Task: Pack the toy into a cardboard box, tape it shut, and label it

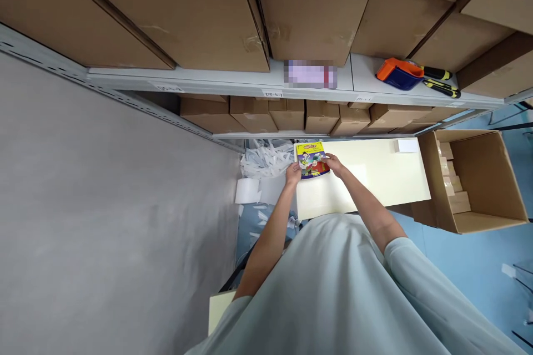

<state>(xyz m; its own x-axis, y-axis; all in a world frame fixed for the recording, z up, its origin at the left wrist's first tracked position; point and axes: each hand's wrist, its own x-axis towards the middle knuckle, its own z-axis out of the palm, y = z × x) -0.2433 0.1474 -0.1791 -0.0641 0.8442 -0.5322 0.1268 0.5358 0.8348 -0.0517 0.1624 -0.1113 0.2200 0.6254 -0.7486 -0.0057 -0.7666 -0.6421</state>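
The left hand (293,173) grips the book (311,151) at its left edge, while the right hand (334,164) holds its right edge, fingertips over the cover. The left arm (270,236) and right arm (366,205), bare below the sleeves, slant inward toward the book.

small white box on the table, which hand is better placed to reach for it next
The right hand, most likely: it holds the right edge of the cartoon-covered booklet, the side nearer the small white box. The left hand holds the left edge, farther away.
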